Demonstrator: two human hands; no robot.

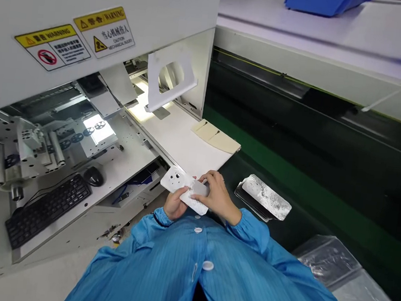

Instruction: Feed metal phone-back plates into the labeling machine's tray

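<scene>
A thin white phone back panel [174,179] with camera holes and a mottled grey pattern is held in front of my body, tilted. My left hand [176,205] grips its near edge, thumb on top and the other fingers underneath. At its right side my right hand [217,195] is closed on the panel, with thumb and fingertips at a plain grey area; whether that area is a separate piece I cannot tell. Right of my right hand lies a stack of similar patterned panels [268,198] on the dark green surface.
A white shelf [187,144] bearing a cream plate [216,137] extends from the machine. To the left are a keyboard [48,209], a mouse [93,176] and rollers. A clear plastic bag [332,258] lies at right. A blue bin [321,2] stands above.
</scene>
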